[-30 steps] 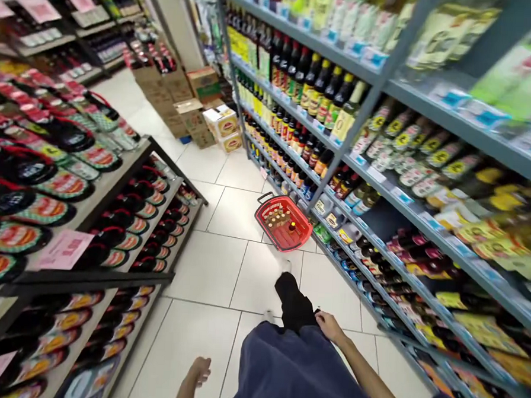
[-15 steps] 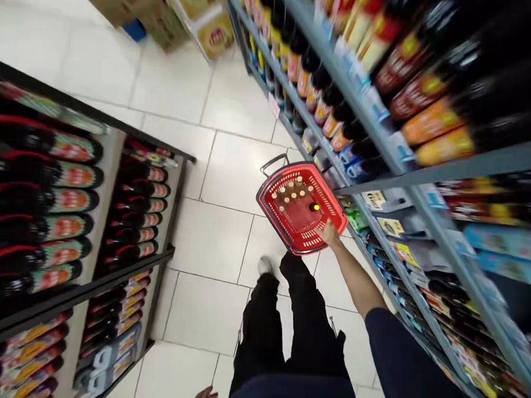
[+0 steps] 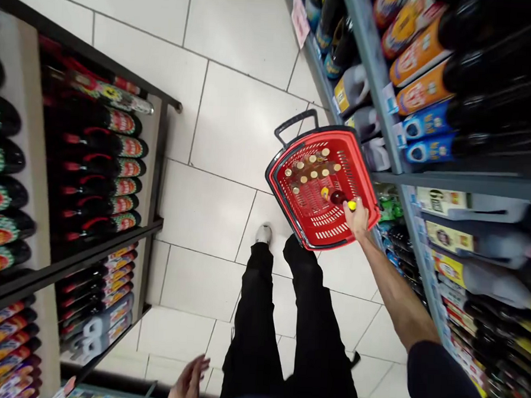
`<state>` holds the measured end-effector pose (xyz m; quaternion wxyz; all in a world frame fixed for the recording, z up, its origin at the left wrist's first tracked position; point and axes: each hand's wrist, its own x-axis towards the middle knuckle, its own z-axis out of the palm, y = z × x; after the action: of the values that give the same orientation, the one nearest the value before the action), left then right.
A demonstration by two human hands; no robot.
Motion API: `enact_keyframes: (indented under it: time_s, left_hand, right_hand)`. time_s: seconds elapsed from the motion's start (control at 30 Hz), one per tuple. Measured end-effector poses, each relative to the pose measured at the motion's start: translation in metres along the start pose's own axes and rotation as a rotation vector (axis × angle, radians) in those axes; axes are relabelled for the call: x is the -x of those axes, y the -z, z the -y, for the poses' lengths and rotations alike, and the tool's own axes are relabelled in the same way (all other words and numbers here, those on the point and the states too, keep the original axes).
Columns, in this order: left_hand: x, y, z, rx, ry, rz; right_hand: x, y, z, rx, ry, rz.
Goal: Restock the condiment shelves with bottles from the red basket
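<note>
A red plastic shopping basket point(image 3: 368, 169) with a black rim stands at my feet, its black handle point(image 3: 296, 124) sticking out at the far left. Inside it are several small bottles with pale caps point(image 3: 313, 174). My right hand point(image 3: 357, 218) reaches over the basket's right side, fingers closed at the yellow-capped neck of a dark bottle point(image 3: 337, 197). This bottle leans over inside the basket, and part of its label shows. Low in the view hangs my left hand point(image 3: 189, 382), fingers loosely apart with nothing in them.
Shelves of dark sauce bottles point(image 3: 124, 168) stand on the left. On the right, close beside the basket, a grey-blue shelf rack point(image 3: 453, 185) carries bottles and jugs. My legs in black trousers point(image 3: 259, 317) stand on the pale tiled floor point(image 3: 234, 120).
My right hand has closed on the yellow-capped bottle, which now leans. The basket appears larger and nearer the right shelf. My left hand shows more, and the view has shifted.
</note>
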<state>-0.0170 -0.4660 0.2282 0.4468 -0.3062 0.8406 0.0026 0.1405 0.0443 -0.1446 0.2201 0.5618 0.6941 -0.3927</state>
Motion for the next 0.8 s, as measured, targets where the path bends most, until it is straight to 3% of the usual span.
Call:
enact_keyframes:
  time_s: [0.1,0.2,0.3,0.37,0.4,0.5,0.57,0.63,0.7,0.8]
  left_hand:
    - [0.02,0.018,-0.073,0.18,-0.178,0.152]
    - [0.062,0.033,-0.173,0.246,-0.518,0.337]
    - [0.132,0.063,-0.265,0.329,-0.869,0.51]
    - [0.188,0.089,-0.303,0.341,-1.048,0.668]
    - [0.215,0.101,-0.314,0.314,-1.107,0.812]
    - [0.285,0.132,-0.319,0.07,-1.207,1.324]
    - [0.319,0.142,-0.302,-0.096,-1.23,1.539]
    - [0.342,0.146,-0.274,-0.138,-1.216,1.626]
    - [0.355,0.145,-0.239,-0.066,-1.159,1.621]
    - [0.362,0.139,-0.189,0.033,-1.043,1.51]
  right_hand:
    - [0.119,0.075,0.04,-0.164,0.159,-0.156]
    - [0.24,0.166,0.106,-0.318,0.213,-0.413]
    - [0.348,0.255,0.175,-0.415,0.234,-0.625]
    - [0.407,0.307,0.215,-0.537,0.241,-0.664]
    - [0.432,0.33,0.232,-0.625,0.246,-0.666]
    - [0.491,0.383,0.272,-0.871,0.266,-0.656]
    - [0.52,0.405,0.289,-0.953,0.266,-0.657]
    - [0.549,0.415,0.298,-0.996,0.272,-0.673]
    - [0.583,0.409,0.298,-1.05,0.297,-0.703]
    - [0.639,0.368,0.279,-1.168,0.283,-0.702]
